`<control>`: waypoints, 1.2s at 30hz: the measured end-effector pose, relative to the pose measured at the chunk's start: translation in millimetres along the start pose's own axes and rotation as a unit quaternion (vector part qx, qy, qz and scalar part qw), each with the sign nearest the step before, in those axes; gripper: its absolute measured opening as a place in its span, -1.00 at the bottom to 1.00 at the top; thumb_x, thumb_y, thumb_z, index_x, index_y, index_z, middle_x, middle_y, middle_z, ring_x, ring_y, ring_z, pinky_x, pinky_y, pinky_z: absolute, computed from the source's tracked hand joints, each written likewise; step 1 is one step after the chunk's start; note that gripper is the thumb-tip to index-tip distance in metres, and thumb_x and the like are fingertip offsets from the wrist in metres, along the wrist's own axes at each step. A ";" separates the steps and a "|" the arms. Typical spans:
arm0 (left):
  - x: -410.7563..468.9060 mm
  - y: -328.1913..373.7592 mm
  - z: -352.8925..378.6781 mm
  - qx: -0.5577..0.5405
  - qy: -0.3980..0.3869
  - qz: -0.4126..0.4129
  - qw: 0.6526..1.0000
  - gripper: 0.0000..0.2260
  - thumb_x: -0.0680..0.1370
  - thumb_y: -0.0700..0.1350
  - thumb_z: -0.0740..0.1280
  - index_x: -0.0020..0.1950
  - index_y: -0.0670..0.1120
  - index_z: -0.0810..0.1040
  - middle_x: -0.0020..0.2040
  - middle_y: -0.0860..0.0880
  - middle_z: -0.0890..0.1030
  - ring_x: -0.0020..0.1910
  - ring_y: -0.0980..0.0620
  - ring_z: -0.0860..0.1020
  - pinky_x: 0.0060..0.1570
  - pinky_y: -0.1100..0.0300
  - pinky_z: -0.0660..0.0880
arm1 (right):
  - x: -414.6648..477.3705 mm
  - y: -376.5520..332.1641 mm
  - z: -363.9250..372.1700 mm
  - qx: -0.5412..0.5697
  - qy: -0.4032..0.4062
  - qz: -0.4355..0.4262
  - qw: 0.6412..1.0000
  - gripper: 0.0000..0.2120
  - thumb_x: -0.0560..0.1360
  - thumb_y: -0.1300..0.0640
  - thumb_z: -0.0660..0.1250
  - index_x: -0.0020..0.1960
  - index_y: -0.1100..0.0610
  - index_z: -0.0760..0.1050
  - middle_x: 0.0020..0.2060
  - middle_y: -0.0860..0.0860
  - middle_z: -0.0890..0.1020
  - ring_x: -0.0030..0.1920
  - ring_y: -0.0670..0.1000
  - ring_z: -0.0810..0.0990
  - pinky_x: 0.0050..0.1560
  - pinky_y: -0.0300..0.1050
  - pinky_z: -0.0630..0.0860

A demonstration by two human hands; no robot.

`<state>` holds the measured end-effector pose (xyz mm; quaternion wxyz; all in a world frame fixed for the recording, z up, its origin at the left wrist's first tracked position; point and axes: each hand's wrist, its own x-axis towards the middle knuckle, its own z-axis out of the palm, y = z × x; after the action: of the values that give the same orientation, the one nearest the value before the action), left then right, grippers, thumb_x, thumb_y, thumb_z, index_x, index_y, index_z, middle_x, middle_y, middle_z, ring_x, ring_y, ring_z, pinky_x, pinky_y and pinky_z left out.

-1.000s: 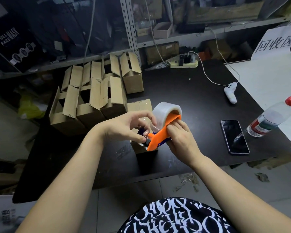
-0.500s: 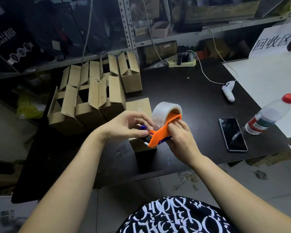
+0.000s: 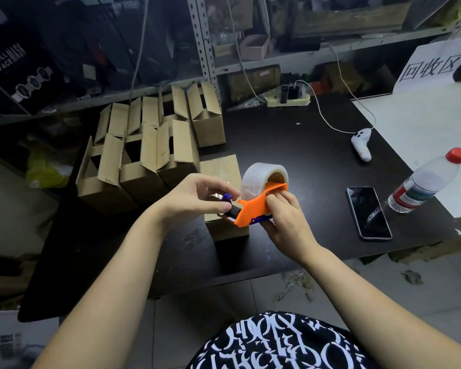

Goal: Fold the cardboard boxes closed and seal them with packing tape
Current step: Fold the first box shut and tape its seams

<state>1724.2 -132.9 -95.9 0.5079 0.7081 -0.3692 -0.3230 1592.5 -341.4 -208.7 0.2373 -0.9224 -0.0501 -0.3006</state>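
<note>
Right hand (image 3: 282, 219) grips orange dispenser (image 3: 253, 210), tape roll (image 3: 261, 175) just above its fingers. Left hand (image 3: 197, 199) pinches tape end at dispenser's front. Closed box (image 3: 221, 169) directly under both hands.

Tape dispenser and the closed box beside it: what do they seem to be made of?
The tape dispenser looks like moulded plastic, smooth matte orange with blue parts. Its roll seems clear, glossy film, milky where layered. The closed box looks like dull brown cardboard, probably corrugated; a shiny strip on top suggests tape.
</note>
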 end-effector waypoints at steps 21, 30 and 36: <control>-3.9 8.5 -3.4 0.204 0.069 0.149 0.965 -0.90 0.58 -0.27 0.46 0.07 -0.14 0.74 0.09 -0.02 0.68 0.16 -0.11 0.62 0.09 -0.20 0.56 | -2.7 -11.1 5.7 0.099 -0.053 0.051 0.992 -0.66 0.53 0.01 0.48 0.18 0.06 0.41 0.06 0.02 0.63 0.09 0.00 0.45 0.11 -0.11 0.39; -5.7 4.3 0.4 0.141 0.079 0.065 0.985 -0.95 0.61 -0.14 0.42 0.02 -0.05 0.69 0.02 0.07 0.67 0.16 -0.02 0.59 0.21 0.08 0.54 | -4.8 -22.7 14.0 0.084 0.045 0.040 0.995 -0.49 0.54 -0.35 0.32 0.08 0.10 0.40 -0.14 0.00 0.60 -0.15 -0.06 0.47 -0.05 -0.32 0.33; -4.3 2.9 13.7 0.155 0.121 0.051 0.979 -0.93 0.59 -0.05 0.38 -0.01 0.02 0.67 -0.03 0.13 0.63 0.10 0.02 0.57 0.20 0.01 0.49 | -7.3 -16.1 18.8 0.082 0.032 0.055 0.995 -0.49 0.56 -0.36 0.29 0.06 0.12 0.41 -0.17 0.01 0.59 -0.20 -0.01 0.51 -0.14 -0.24 0.39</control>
<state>1710.0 -136.4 -96.6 0.4488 0.7921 -0.3867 -0.1474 1592.7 -318.0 -219.6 0.3298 -0.8911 -0.0164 -0.3114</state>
